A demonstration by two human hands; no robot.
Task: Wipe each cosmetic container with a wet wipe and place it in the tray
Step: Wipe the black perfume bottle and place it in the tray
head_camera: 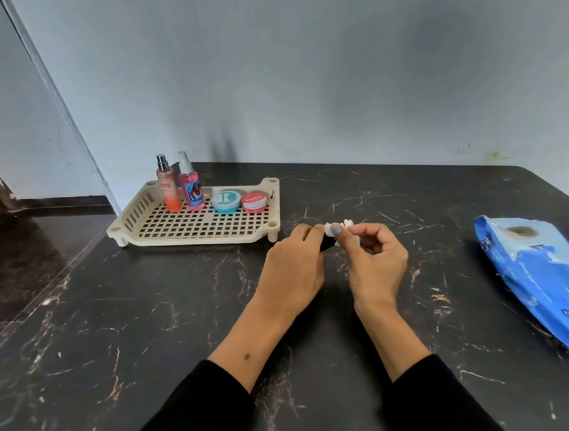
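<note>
Your left hand (293,269) pinches a small black thing (327,244) in closed fingers, and your right hand (376,259) presses a white wipe (341,227) around its tip.

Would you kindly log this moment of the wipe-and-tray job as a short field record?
surface: dark marble-pattern table
tray: cream slotted tray, back left
in tray: two spray bottles upright, teal jar, red tin
left hand: holds a small dark item, mostly hidden
right hand: presses a white wipe on it
wipes pack: blue pack, right edge
</note>
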